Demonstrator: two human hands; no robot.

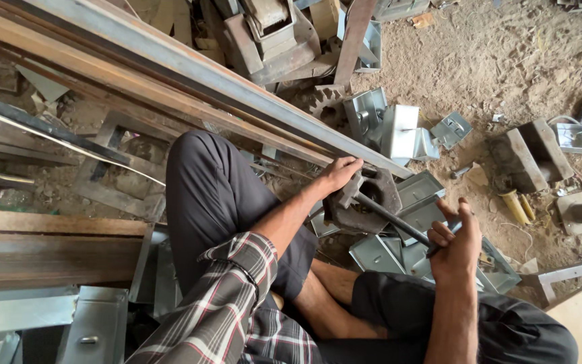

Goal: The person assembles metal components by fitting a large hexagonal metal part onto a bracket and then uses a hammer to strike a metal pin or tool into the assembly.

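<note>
My right grip (pixel 454 244) is closed around the near end of a dark metal rod (pixel 392 219), thumb up, fingers wrapped tight. The rod runs away from that grip, up and to the left, into the hollow of a rusty iron block (pixel 366 201). My left grip (pixel 340 172) lies over the far left corner of that block, fingers curled on a narrow piece at its edge; I cannot tell whether it clamps or only steadies it.

Under and just beyond the block lie shallow grey sheet-metal trays (pixel 420 195), stacked and overlapping; the ones I can see into look empty, though the block and rod hide parts of them. More trays (pixel 376 254) sit between the right grip and my knee. Past the left grip, small open metal boxes (pixel 366 114) stand on the sandy floor (pixel 500 61); each has a small fitting inside, too small to make out.

Further left of the left grip, long steel bars (pixel 190 74) run diagonally, cut off by the frame. Far right of the right grip, another open metal box (pixel 578 137) sits near a rusty block (pixel 530 155).
</note>
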